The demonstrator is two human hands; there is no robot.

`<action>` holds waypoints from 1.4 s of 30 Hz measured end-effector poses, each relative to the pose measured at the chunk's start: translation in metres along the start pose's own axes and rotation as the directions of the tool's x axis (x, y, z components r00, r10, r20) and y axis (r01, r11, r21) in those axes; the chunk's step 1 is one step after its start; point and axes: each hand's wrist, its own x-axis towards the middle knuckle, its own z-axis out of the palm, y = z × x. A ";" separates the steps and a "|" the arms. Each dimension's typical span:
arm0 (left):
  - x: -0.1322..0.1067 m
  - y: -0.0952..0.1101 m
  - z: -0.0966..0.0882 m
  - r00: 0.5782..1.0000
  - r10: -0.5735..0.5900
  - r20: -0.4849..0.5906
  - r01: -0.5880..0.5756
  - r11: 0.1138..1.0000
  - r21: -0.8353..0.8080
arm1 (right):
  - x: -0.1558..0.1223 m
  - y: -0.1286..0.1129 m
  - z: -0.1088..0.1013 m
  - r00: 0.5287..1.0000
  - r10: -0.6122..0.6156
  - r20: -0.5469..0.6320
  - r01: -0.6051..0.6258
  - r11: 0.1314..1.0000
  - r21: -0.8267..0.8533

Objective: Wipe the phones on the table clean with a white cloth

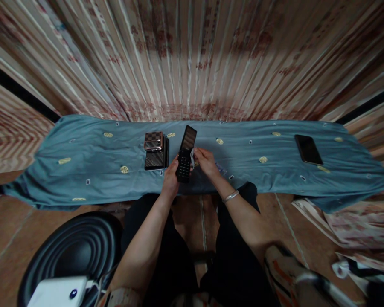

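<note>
An open black flip phone (185, 155) stands above the near edge of a table draped in blue cloth (89, 166). My left hand (170, 179) grips its keypad half from the left and below. My right hand (205, 162), a silver bangle on the wrist, pinches a small white piece (193, 156) against the phone's right side. What that piece is I cannot make out.
A chequered box with its lid raised (155, 150) sits left of the phone. A black smartphone (308, 149) lies flat at the far right. A black round stool (77, 251) with a white power bank (59, 292) stands lower left. Striped curtains hang behind.
</note>
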 end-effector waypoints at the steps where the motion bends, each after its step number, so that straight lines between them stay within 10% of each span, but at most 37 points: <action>1: 0.000 0.000 0.001 1.000 -0.005 0.005 0.005 1.000 -0.010 | -0.001 -0.001 0.000 0.998 -0.055 -0.022 0.054 0.996 -0.069; 11: -0.002 -0.005 -0.001 1.000 -0.013 -0.006 0.013 0.999 0.049 | -0.002 -0.018 -0.008 0.994 -0.044 -0.101 0.013 0.960 -0.281; 23: -0.002 0.004 0.000 0.995 -0.101 0.012 0.102 0.992 -0.071 | 0.002 -0.008 -0.005 0.996 0.074 0.051 -0.080 0.986 0.143; 42: -0.001 -0.012 -0.008 1.000 0.007 -0.025 -0.002 0.986 0.167 | 0.001 -0.009 -0.007 0.988 0.153 0.001 -0.150 0.968 0.199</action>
